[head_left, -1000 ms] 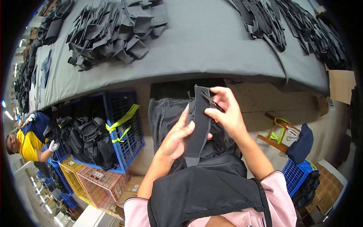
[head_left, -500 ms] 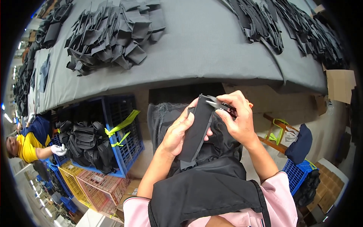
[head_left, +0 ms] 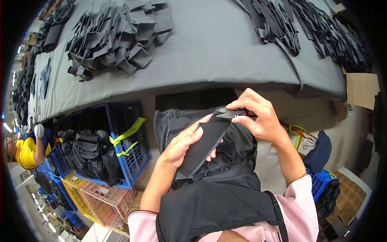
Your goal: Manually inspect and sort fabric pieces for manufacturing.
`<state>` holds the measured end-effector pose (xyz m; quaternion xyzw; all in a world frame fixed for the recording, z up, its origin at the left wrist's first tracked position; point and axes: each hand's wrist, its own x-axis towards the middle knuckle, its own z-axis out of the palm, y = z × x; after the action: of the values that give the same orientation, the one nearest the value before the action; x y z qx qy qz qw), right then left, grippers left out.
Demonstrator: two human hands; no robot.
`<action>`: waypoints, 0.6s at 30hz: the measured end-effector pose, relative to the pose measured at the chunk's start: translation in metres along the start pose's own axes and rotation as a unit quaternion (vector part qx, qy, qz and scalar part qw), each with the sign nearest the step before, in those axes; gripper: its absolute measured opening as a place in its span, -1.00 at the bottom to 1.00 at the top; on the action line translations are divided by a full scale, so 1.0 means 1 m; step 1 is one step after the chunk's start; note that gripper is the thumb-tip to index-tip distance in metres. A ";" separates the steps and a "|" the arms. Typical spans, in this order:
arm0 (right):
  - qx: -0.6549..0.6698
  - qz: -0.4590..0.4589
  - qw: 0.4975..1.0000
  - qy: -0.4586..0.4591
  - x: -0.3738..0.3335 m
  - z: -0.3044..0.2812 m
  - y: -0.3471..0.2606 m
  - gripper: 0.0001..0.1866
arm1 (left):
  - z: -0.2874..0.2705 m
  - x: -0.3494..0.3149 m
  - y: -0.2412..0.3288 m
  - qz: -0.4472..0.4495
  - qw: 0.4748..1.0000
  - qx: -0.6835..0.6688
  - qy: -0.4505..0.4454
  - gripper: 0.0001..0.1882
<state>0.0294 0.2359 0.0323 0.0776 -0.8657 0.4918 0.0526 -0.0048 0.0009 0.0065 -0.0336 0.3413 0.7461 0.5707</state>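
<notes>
A long black fabric piece [head_left: 203, 147] lies slantwise over my lap, gripped by my left hand [head_left: 183, 145] with the thumb on top and fingertips showing at its right edge. My right hand [head_left: 258, 115] pinches small thread snips [head_left: 229, 113] between thumb and fingers. Their metal blades meet the upper corner of the fabric piece. Whether a thread is between the blades is too small to tell. Loose thread ends [head_left: 177, 117] lie on the dark cloth over my knees, left of the snips. A black apron [head_left: 213, 197] covers my front.
Ahead stands a grey-covered table [head_left: 209, 52] with a heap of dark fabric pieces [head_left: 117, 36] and more strips [head_left: 274, 24] at right. A blue crate [head_left: 135, 161] holding black bags [head_left: 90, 149] is at left, near a co-worker in yellow [head_left: 27, 153]. A cardboard box [head_left: 363, 90] stands far right.
The fabric piece has tilted further right, and the snips have moved slightly left and up onto its top corner. My right hand has turned. The co-worker's gloved hand has risen.
</notes>
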 end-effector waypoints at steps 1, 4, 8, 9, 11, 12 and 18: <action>0.001 0.002 1.000 0.000 0.001 -0.001 -0.001 -0.73 | -0.001 0.000 0.001 -0.007 1.000 0.000 -0.013 -0.35; 0.005 -0.013 0.997 -0.070 0.009 -0.008 0.002 -0.72 | -0.001 -0.003 0.003 -0.029 0.999 0.004 -0.023 -0.35; 0.003 -0.040 0.990 -0.139 0.017 -0.015 0.005 -0.70 | -0.002 -0.008 0.004 -0.057 0.998 -0.006 -0.010 -0.36; 0.003 -0.049 0.987 -0.151 0.019 -0.016 0.006 -0.70 | -0.003 -0.009 0.005 -0.058 0.998 -0.007 -0.008 -0.36; 0.022 -0.037 0.986 -0.164 0.018 -0.015 0.007 -0.71 | -0.003 -0.010 0.007 -0.069 0.997 0.014 -0.043 -0.36; 0.023 -0.037 0.985 -0.165 0.018 -0.016 0.009 -0.71 | -0.003 -0.011 0.008 -0.069 0.997 0.013 -0.041 -0.36; 0.132 -0.004 0.970 -0.203 0.019 -0.019 0.009 -0.69 | -0.004 -0.010 0.010 -0.084 0.995 0.020 -0.056 -0.36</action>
<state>0.0089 0.2547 0.0376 0.1856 -0.7856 0.5752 -0.1327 -0.0109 -0.0105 0.0127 -0.0091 0.3195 0.6894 0.6501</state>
